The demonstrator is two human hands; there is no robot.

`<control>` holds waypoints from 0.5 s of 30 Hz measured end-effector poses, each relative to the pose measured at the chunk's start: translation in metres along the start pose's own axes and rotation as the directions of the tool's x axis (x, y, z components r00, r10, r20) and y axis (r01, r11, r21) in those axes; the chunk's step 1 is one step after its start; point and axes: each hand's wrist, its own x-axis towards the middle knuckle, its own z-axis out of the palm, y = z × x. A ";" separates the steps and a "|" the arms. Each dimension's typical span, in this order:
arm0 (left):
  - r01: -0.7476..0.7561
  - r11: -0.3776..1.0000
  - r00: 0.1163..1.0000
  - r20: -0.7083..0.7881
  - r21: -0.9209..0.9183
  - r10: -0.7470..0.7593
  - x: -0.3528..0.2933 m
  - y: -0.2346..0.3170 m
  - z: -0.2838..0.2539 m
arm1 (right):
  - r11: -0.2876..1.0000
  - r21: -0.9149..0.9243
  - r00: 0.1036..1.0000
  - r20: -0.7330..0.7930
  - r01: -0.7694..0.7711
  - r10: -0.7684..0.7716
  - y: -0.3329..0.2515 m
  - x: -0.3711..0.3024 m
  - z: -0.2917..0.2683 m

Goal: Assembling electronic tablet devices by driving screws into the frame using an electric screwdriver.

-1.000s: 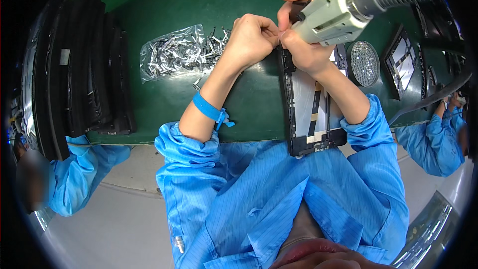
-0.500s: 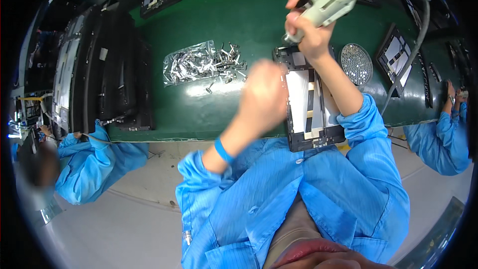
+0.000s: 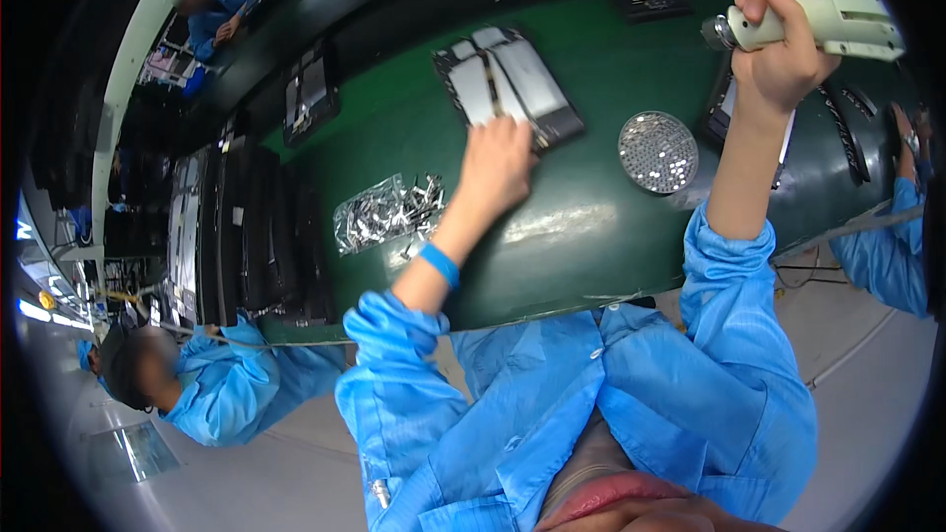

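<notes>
My left hand [image 3: 496,166], with a blue band at its wrist, is closed on the near edge of a black-framed panel [image 3: 542,89]. This flat part has pale sheets and dark strips on its face and sits tilted at the far middle of the green table. Its near edge is partly hidden by my fingers. Up at the right, my right hand [image 3: 785,64] is wrapped round a pale green electric screwdriver [image 3: 855,22], its metal nose pointing left and held above the table, apart from the panel.
A round dish [image 3: 658,152] of small shiny pieces lies right of centre. A clear bag [image 3: 370,217] with loose small metal parts is on the left, beside stacked black panels [image 3: 261,227]. More framed panels [image 3: 311,94] lie at the far side. Co-workers [image 3: 232,384] sit on either side.
The panel has moved from the near table edge to the far middle, my left hand now on it. My right hand has carried the screwdriver rightward, away from the panel. The view has turned.
</notes>
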 end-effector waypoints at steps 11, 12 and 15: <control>0.361 0.890 0.931 -0.049 0.280 -0.362 0.181 -0.059 0.054 | 0.991 -0.119 0.994 -0.084 0.060 -0.070 -0.024 0.024 -0.032; 0.439 0.893 0.898 -0.026 0.102 -0.439 0.188 -0.054 0.059 | 0.997 -0.060 0.997 -0.062 0.039 -0.043 -0.019 0.021 -0.027; 0.649 0.676 0.761 0.296 -0.349 -0.578 0.258 0.010 0.094 | 0.990 0.050 0.987 0.085 0.129 -0.133 -0.004 0.037 -0.050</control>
